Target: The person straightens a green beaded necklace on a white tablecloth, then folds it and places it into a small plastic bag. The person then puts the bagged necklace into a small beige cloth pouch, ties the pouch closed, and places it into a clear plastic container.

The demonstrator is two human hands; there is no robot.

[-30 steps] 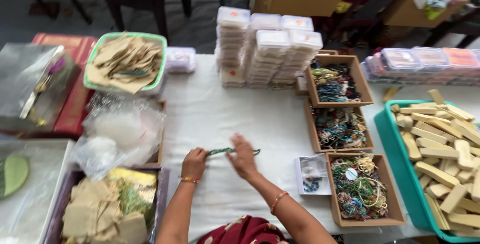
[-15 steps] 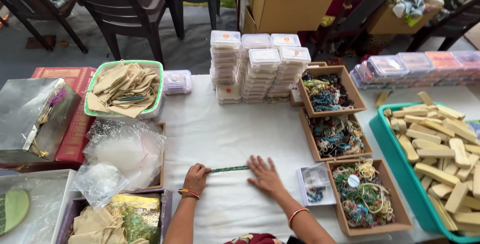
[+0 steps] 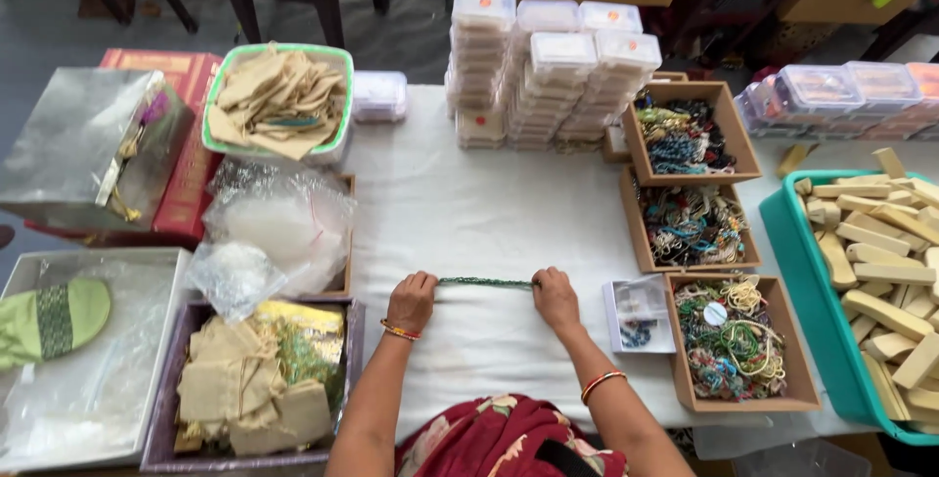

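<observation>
A thin green beaded strand (image 3: pixel 486 283) lies stretched straight across the white tablecloth (image 3: pixel 489 213). My left hand (image 3: pixel 412 300) pinches its left end and my right hand (image 3: pixel 554 299) holds its right end, both resting on the cloth. Bangles circle both wrists. Just right of my right hand lies a small clear packet (image 3: pixel 638 314) with dark beads inside.
Three brown cardboard trays (image 3: pixel 726 344) of mixed bead strands line the right. A teal bin (image 3: pixel 781 242) holds wooden blocks. Stacked clear lidded boxes (image 3: pixel 548 71) stand at the back. Left: a green basket (image 3: pixel 276 100) of cloth pouches, plastic bags (image 3: pixel 279 223), a purple tray (image 3: pixel 166 418) of pouches.
My right hand went from lying flat on the strand to gripping its end, and the strand is now pulled out longer and straight. The camera view shifted downward.
</observation>
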